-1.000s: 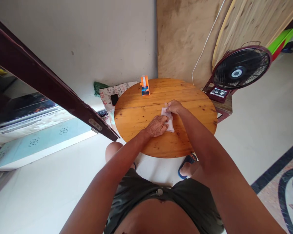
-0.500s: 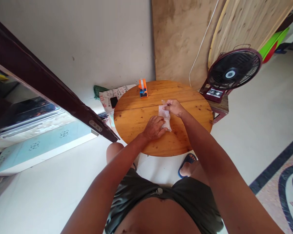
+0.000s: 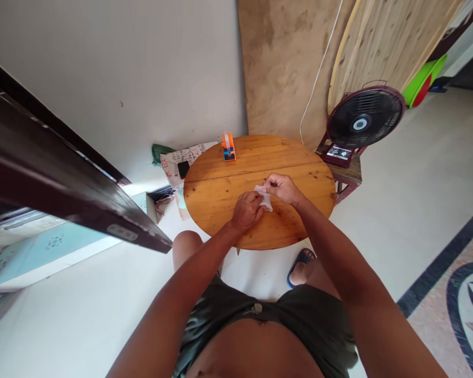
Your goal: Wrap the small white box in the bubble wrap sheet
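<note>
A small whitish, translucent piece of crinkled plastic wrap lies near the middle of the round wooden table. My left hand rests on its left side, fingers bent and pressing it against the tabletop. At the wrap's far edge, my right hand pinches the plastic between thumb and fingertips. Fingers cover parts of the wrap, so whether anything is inside cannot be seen. Farther back on the table stands an orange and blue tape dispenser with a roll of tape in it.
A dark red fan sits on a wooden stool at the table's right. Beyond the left edge, a black phone-like object lies on a printed sack. A dark door edge juts in from the left.
The wrap looks shorter, its far end brought toward me. My right hand has come nearer with that edge, and my left hand stays on the wrap. The camera view has shifted slightly.
</note>
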Demonstrator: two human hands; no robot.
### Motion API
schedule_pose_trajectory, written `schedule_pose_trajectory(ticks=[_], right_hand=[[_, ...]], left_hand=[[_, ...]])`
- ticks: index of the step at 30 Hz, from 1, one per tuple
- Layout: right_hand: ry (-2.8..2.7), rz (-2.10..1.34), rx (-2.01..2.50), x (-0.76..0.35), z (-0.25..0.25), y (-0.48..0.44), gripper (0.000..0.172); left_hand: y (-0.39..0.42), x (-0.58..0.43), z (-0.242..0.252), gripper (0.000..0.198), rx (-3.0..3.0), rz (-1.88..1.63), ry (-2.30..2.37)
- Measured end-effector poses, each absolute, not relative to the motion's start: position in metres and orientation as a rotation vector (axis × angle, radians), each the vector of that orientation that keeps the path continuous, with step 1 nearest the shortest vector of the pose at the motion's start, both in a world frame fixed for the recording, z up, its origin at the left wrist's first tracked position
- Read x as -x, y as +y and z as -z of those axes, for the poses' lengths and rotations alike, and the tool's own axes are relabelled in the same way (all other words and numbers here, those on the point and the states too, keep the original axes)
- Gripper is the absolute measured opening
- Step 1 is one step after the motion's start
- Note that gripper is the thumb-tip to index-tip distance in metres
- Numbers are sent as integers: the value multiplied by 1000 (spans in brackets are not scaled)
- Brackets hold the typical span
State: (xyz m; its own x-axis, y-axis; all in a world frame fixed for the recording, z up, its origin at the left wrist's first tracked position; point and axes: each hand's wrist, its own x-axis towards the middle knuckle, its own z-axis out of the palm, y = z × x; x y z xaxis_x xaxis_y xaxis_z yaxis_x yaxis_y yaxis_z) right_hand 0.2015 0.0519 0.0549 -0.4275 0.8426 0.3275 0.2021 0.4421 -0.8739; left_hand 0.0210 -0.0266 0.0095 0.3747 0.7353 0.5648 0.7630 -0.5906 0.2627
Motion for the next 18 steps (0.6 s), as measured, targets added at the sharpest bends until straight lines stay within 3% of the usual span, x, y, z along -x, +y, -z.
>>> schedule_pose_trajectory(ticks=[10, 14, 16, 18], right_hand=[[-2065, -389, 836, -204, -21, 0, 21], [-2130, -207, 760, -205, -14, -3, 17], [-2160, -141, 716, -207, -13, -5, 18], [-2180, -81, 684, -207, -11, -6, 20]], left_hand=[[-33, -36, 6, 15, 2431, 1416, -1810], [-32, -34, 11, 45, 2346, 1524, -2043], [-33, -30, 11, 61, 2410, 1497, -1959], [-32, -26, 9, 64, 2540, 1395, -1779]])
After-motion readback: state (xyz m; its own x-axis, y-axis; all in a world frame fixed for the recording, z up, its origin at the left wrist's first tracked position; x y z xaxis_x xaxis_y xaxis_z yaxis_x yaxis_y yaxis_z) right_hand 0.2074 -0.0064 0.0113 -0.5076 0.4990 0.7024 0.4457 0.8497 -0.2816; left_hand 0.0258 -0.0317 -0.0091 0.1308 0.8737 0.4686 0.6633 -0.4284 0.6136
